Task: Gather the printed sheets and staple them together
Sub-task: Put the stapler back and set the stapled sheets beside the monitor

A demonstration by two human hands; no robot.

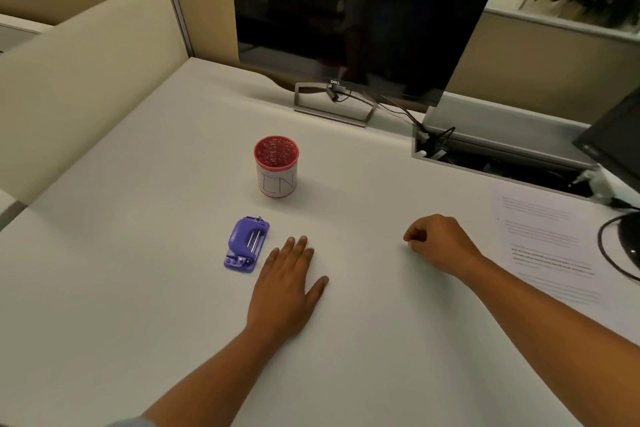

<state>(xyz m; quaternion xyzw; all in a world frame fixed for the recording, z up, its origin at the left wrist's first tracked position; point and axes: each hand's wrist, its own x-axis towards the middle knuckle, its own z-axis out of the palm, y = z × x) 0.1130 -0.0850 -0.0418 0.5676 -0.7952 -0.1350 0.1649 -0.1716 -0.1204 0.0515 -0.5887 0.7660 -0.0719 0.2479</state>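
Printed sheets [543, 246] lie flat at the right side of the white desk [145, 305], beyond my right hand. A purple stapler [246, 244] rests on the desk left of centre. My left hand [289, 288] lies flat, palm down, fingers apart, just right of the stapler without touching it. My right hand [438, 241] rests on the desk as a loose fist, holding nothing, a short way left of the sheets.
A red-rimmed cup [277, 166] with a white label stands behind the stapler. A dark monitor [360, 17] on a grey stand fills the back. Cables and an open cable tray [485, 156] sit at back right; a black cord loop [613, 246] lies at the right edge.
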